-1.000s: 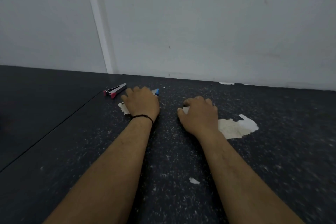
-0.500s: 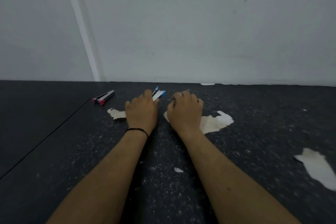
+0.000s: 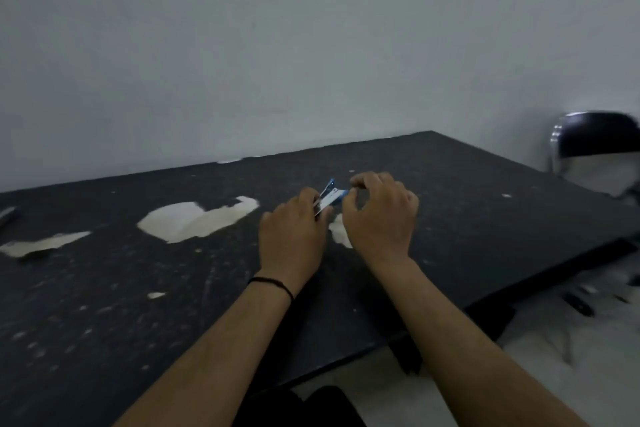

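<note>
A small blue and silver stapler [image 3: 330, 198] is lifted a little above the dark table [image 3: 104, 305], its jaws apart. My left hand [image 3: 292, 237], with a black band at the wrist, grips its near end. My right hand [image 3: 379, 217] is just to the right with curled fingers, thumb and forefinger at the stapler's blue tip; whether they pinch it is unclear through the blur.
Pale patches [image 3: 197, 220] where the dark top has peeled mark the table, one at far left [image 3: 41, 243]. A second stapler's end [image 3: 7, 213] shows at the left edge. The table's right edge [image 3: 519, 291] runs diagonally. A black chair [image 3: 595, 140] stands at right.
My view has swung to the right, so the table's right edge and a chair came in. Both hands rose off the table and the blue stapler came up with the left hand.
</note>
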### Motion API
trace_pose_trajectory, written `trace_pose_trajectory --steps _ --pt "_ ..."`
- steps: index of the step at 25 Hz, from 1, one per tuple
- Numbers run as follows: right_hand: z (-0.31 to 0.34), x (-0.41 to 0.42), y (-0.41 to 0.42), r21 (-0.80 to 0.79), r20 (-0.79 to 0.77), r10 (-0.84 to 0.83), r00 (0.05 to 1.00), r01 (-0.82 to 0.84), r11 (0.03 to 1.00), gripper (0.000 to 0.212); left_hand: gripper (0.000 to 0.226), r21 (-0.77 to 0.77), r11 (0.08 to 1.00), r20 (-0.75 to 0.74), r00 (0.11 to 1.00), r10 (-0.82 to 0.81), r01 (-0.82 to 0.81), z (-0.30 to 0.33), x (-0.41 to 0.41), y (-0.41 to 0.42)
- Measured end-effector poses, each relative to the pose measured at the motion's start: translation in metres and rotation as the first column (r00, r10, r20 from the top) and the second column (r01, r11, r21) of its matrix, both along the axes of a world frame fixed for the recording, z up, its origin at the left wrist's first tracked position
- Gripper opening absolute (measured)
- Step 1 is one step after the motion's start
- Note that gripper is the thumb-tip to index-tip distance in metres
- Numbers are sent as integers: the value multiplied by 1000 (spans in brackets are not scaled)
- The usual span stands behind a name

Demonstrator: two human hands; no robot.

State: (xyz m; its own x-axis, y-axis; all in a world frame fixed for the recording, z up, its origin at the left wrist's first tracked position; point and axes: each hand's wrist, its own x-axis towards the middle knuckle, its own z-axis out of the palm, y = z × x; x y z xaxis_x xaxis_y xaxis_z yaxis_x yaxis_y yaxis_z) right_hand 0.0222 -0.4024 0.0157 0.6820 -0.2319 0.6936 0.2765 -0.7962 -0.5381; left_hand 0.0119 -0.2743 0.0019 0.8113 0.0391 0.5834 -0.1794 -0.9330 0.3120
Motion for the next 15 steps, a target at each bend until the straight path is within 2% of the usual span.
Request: trace_pose_trajectory --steps 5,7,12,15 --pt "-20 -39 -109 181 -23 -191 981 192 965 16 24 0 977 -48 976 -214 214 -15 -19 -113" --pt "-32 -52 -146 270 -60 -254 965 261 927 17 22 20 960 -71 958 -277 279 -21 -23 -149" --pt "-63 -67 -218 376 -173 -382 908 419 826 21 24 56 912 -113 910 -398 406 -23 -24 -232" --pt "-79 -64 -242 460 -238 -401 885 466 756 27 29 109 877 -124 882 -456 468 -27 -26 -265"
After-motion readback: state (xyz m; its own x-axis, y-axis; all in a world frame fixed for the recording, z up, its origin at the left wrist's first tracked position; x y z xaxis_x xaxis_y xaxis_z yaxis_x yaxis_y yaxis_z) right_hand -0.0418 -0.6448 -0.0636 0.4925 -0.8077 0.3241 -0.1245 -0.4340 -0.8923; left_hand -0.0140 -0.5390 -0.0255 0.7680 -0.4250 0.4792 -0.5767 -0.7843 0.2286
